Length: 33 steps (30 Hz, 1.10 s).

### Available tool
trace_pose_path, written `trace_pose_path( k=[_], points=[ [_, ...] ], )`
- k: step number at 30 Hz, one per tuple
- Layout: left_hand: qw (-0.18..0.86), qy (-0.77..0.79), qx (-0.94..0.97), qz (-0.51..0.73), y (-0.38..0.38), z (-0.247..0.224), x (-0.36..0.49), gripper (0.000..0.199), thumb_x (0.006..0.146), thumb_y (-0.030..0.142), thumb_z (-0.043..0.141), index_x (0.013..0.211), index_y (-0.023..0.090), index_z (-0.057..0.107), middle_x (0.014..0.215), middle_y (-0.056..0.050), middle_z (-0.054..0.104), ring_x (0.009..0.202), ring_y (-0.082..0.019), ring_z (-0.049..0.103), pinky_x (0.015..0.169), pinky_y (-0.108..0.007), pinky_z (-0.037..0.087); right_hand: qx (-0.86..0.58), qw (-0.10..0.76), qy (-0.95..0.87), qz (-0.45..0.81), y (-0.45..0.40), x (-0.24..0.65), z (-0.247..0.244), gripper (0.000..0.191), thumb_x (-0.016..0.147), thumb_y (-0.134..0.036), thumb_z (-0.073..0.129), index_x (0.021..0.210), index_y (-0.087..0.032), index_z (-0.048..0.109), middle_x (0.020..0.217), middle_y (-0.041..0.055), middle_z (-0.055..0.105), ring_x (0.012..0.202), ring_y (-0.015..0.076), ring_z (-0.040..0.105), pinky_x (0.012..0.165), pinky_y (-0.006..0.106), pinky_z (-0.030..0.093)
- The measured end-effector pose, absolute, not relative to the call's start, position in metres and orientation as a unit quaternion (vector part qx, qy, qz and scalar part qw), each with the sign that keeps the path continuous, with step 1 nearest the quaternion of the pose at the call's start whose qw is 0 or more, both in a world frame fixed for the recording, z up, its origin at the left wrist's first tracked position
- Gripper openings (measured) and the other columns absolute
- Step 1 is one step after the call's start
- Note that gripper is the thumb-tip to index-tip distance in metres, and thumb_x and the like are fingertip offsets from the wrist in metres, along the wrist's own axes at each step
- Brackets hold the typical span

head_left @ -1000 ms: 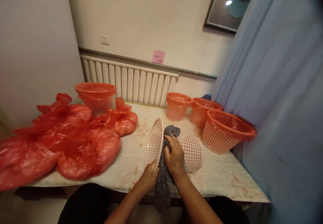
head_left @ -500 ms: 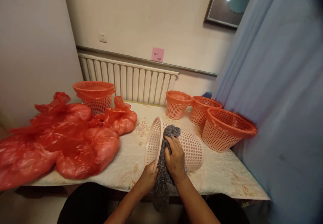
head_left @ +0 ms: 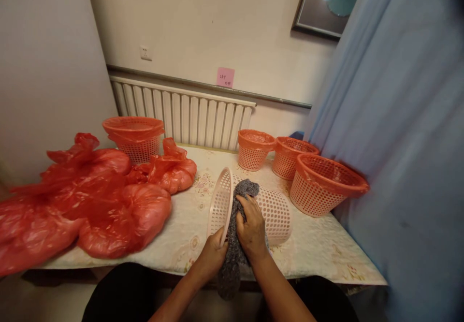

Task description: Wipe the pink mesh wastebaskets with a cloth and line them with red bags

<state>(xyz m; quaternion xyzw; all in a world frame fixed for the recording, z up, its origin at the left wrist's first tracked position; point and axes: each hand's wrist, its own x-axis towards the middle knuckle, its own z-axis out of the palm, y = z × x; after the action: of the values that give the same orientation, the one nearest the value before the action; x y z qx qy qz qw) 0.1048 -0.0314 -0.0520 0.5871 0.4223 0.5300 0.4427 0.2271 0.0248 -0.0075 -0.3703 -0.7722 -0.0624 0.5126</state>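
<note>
A pale pink perforated plastic wastebasket point(head_left: 277, 215) lies on its side on the table, its wide mouth facing left. My left hand point(head_left: 214, 252) grips the near edge of its rim, thumb on the outside. Under my right hand point(head_left: 252, 225) is a dark grey cloth point(head_left: 232, 259), pressed against the basket's outer wall just behind the rim. The fingers of that hand are bent over the cloth, whose lower end hangs past the table's front edge. My right palm is hidden from view.
Several knotted red plastic bags point(head_left: 123, 215), filled, cover the table's left side. Behind them stands a red-lined basket point(head_left: 139, 148). Three more lined baskets point(head_left: 315, 196) stand at the right, beside a blue curtain point(head_left: 391, 143). A radiator point(head_left: 184, 114) runs along the back wall.
The hanging end of the grey cloth has shifted slightly up and to the left. Both hands and the basket stay almost where they were.
</note>
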Motion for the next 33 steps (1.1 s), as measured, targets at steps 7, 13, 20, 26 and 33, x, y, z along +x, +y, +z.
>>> trace_pose_path(
  k=[7,13,20,26,33],
  points=[
    [0.413,0.444,0.574,0.550,-0.025,-0.044,0.107,0.048,0.073,0.008,0.043,0.118,0.013,0.060,0.114,-0.007,0.068,0.108,-0.023,0.059,0.099,-0.035,0.043,-0.366,0.520,-0.770,-0.054,0.026,0.226,-0.008,0.043,0.084,-0.008,0.041,0.124,-0.016,0.056,0.121,0.0104,0.063,0.123,0.0236,0.050,0.105,0.050,0.041],
    [0.417,0.440,0.569,0.556,-0.026,-0.042,0.109,0.049,0.071,0.008,0.043,0.116,0.014,0.060,0.118,-0.007,0.067,0.109,-0.023,0.058,0.100,-0.036,0.042,-0.366,0.518,-0.771,-0.055,0.026,0.226,-0.009,0.043,0.084,-0.008,0.042,0.124,-0.016,0.056,0.121,0.0104,0.062,0.123,0.0235,0.050,0.105,0.049,0.041],
    [0.402,0.456,0.563,0.559,-0.025,-0.036,0.110,0.041,0.076,0.012,0.044,0.114,0.011,0.061,0.110,-0.008,0.069,0.101,-0.022,0.061,0.094,-0.033,0.046,-0.362,0.522,-0.771,-0.051,0.027,0.225,-0.010,0.042,0.085,-0.007,0.041,0.123,-0.016,0.056,0.121,0.0104,0.062,0.124,0.0232,0.049,0.106,0.050,0.040],
    [0.400,0.467,0.557,0.559,-0.026,-0.037,0.111,0.036,0.080,0.017,0.046,0.111,0.012,0.062,0.109,-0.008,0.070,0.102,-0.023,0.061,0.093,-0.033,0.047,-0.362,0.513,-0.776,-0.053,0.028,0.227,-0.011,0.044,0.083,-0.008,0.042,0.124,-0.015,0.056,0.122,0.0114,0.062,0.124,0.0240,0.049,0.106,0.050,0.040],
    [0.389,0.460,0.554,0.574,-0.021,-0.038,0.116,0.038,0.083,0.017,0.044,0.117,0.014,0.060,0.117,-0.007,0.068,0.108,-0.022,0.059,0.098,-0.034,0.044,-0.349,0.494,-0.795,-0.049,0.034,0.233,-0.007,0.044,0.084,-0.009,0.042,0.126,-0.015,0.055,0.123,0.0126,0.061,0.126,0.0248,0.048,0.106,0.051,0.040]
  ],
)
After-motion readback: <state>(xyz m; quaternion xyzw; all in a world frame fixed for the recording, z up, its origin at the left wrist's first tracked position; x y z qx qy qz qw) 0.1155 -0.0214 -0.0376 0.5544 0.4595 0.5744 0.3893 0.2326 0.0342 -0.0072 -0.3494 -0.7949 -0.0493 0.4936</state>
